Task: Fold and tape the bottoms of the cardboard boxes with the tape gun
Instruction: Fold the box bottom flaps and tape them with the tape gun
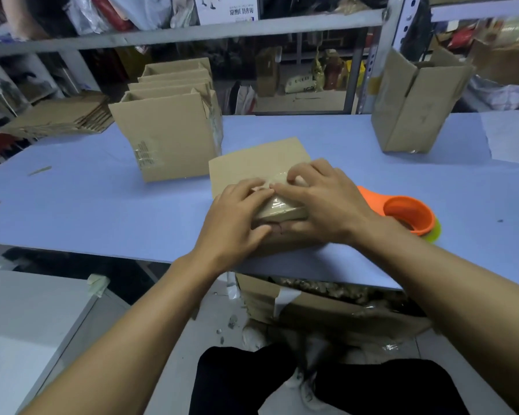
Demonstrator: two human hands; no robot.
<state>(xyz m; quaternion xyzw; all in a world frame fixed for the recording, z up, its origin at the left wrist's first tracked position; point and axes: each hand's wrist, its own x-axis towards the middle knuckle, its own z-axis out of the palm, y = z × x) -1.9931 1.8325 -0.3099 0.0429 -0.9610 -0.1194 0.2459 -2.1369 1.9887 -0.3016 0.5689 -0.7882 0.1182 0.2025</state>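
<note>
A cardboard box (258, 163) lies bottom-up on the blue table (102, 205) in front of me, with clear tape (277, 205) running over its bottom and down the near edge. My left hand (237, 217) presses the tape on the left, fingers on top and thumb against the near side. My right hand (321, 199) lies flat over the tape on the right, fingertips on the box top. The orange tape gun (402, 211) rests on the table just right of my right wrist, held by neither hand.
A row of several upright boxes (168, 136) stands at the back left, beside a stack of flat cardboard (60, 118). One open box (414, 106) stands at the back right. Metal shelving (192, 31) runs behind. A large carton (327, 304) sits under the table.
</note>
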